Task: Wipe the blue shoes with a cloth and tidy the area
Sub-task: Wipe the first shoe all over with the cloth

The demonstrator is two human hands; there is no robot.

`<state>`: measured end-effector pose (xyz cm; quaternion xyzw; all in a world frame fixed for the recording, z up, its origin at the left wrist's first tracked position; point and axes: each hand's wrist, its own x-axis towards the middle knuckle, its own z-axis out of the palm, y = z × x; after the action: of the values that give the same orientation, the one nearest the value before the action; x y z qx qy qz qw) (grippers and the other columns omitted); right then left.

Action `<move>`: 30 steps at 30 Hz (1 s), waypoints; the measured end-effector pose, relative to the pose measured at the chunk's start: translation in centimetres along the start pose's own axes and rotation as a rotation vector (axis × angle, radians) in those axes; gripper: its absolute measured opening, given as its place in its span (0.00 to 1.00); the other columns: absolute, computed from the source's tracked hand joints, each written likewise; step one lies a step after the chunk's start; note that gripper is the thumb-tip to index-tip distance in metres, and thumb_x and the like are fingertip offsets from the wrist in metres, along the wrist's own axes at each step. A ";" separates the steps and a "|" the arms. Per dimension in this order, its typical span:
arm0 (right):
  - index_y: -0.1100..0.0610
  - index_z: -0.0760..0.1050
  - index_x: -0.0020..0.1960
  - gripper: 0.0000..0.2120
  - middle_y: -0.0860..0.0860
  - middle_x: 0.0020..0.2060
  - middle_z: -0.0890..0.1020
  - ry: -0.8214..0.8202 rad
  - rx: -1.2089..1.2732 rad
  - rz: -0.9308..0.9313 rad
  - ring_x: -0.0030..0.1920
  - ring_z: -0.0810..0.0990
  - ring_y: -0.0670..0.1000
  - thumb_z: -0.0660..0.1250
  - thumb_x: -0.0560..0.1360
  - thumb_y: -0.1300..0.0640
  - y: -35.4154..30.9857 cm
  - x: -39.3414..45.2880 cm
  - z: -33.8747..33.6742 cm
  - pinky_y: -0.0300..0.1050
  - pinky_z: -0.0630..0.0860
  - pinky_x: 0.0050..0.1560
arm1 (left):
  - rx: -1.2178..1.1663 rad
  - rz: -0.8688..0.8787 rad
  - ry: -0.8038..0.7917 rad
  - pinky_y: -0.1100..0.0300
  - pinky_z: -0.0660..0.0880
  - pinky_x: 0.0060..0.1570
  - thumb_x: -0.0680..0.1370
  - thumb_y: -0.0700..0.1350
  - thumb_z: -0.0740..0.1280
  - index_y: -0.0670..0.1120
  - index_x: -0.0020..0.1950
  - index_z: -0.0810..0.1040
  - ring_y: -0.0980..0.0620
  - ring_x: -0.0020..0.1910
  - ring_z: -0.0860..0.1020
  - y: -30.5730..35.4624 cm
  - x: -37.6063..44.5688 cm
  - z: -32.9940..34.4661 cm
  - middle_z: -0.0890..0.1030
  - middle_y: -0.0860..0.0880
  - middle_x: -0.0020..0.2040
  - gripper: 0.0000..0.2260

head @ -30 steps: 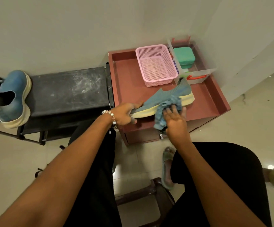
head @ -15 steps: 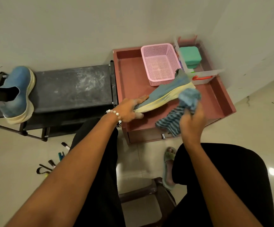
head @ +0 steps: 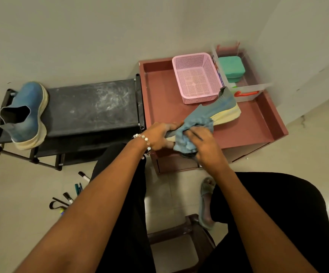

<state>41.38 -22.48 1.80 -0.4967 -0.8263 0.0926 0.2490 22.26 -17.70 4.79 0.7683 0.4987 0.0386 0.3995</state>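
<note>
The left hand (head: 157, 137) grips the toe of the blue shoe (head: 216, 113), whose long axis runs to the upper right over the tabletop (head: 248, 131), while the right hand (head: 205, 143) presses the cloth (head: 187, 134) against it.

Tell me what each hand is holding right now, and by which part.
The left hand grips the blue shoe at its toe end. The right hand presses a bunched blue cloth against that same end.
</note>
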 end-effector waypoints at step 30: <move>0.72 0.76 0.56 0.20 0.67 0.55 0.78 0.011 -0.398 0.250 0.57 0.77 0.68 0.57 0.69 0.65 5.6 1.4 -0.9 0.65 0.64 0.64 | -0.081 -0.042 -0.017 0.73 0.70 0.33 0.71 0.37 0.70 0.52 0.71 0.70 0.60 0.33 0.73 0.9 0.4 -0.7 0.77 0.51 0.44 0.30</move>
<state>45.58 -18.58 0.76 -0.6352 -0.7588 -0.0446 0.1374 22.81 -17.16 5.66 0.7411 0.5094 0.0438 0.4352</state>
